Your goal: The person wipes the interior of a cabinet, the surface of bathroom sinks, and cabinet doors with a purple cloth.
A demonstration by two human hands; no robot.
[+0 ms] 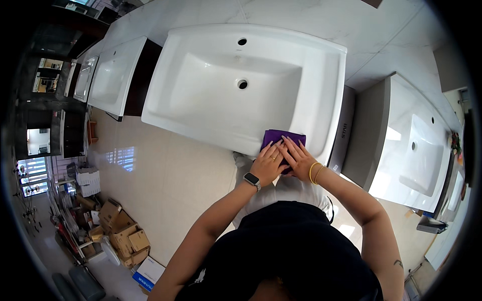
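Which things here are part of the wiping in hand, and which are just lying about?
In use:
- purple cloth
- left hand and right hand, both flat on the cloth
- white sink, front rim under the cloth

Lying about:
- other sinks, left and right
- cardboard boxes on the floor

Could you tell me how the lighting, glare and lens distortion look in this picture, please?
Head view: bright, even light on the white basin; window glare on the floor tiles; fisheye bends the basin edges, with a dark vignette at the rim; both hands, left hand and right hand, on the purple cloth look sharp.
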